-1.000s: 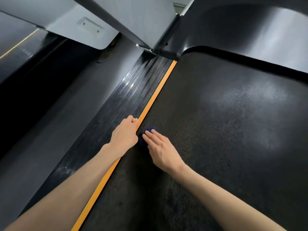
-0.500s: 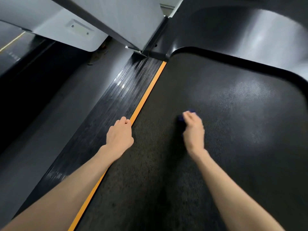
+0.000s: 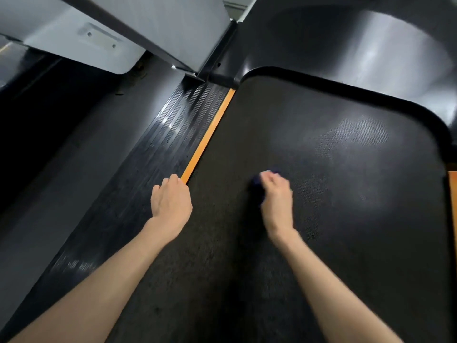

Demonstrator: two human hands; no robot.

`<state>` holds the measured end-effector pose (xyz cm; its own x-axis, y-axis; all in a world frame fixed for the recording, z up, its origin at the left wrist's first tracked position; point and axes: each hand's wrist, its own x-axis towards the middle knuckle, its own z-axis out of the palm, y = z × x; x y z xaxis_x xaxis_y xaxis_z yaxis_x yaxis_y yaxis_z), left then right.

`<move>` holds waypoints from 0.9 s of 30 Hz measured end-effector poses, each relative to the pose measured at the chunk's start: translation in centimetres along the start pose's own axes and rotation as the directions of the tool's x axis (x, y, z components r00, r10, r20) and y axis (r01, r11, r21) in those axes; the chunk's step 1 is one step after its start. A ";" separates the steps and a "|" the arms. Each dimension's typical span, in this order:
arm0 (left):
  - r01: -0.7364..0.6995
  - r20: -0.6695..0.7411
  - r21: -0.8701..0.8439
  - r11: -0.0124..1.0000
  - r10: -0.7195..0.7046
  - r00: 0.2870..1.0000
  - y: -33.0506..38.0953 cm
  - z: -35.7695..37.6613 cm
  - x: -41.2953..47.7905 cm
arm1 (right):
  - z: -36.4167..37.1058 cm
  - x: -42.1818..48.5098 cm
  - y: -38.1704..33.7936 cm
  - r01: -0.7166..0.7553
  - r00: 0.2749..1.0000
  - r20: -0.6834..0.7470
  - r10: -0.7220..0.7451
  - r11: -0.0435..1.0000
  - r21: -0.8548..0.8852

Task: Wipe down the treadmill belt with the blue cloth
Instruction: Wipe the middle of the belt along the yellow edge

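The black textured treadmill belt fills the centre and right of the head view. My right hand presses down on the belt near its middle, closed over the blue cloth. Only a dark blue edge of the cloth shows at the fingertips and left of the hand. My left hand rests with curled fingers on the orange stripe at the belt's left edge, holding nothing.
A ribbed black side rail runs left of the orange stripe. Above it rises a grey upright of the frame. The glossy black motor cover curves around the belt's far end. Another orange strip shows at the right edge.
My right hand swept the cloth from beside my left hand rightward onto the middle of the belt, then held near there. My left hand stayed on the orange stripe.
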<state>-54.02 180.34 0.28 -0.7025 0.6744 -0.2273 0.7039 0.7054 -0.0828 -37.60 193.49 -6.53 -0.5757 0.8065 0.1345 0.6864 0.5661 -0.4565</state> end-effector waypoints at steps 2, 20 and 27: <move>-0.006 -0.005 0.037 0.999 0.006 1.000 0.2 0.0 0.0 | 2.7 -3.9 -3.8 0.326 0.936 0.138 -0.323 0.946 0.000; 0.003 -0.041 -0.023 1.000 -0.004 0.999 -0.2 1.0 -0.7 | -0.8 -0.9 5.0 0.564 0.823 0.117 -0.556 0.824 -0.050; 0.062 -0.008 -0.091 0.994 -0.063 0.998 0.5 0.4 -0.5 | -1.2 6.2 1.0 -0.171 0.985 -0.014 0.175 0.976 0.135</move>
<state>-53.30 180.31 -0.02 -0.7462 0.6305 -0.2135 0.6467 0.7627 -0.0076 -39.98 199.21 -5.11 -0.4407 0.8953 0.0648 0.7085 0.3912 -0.5873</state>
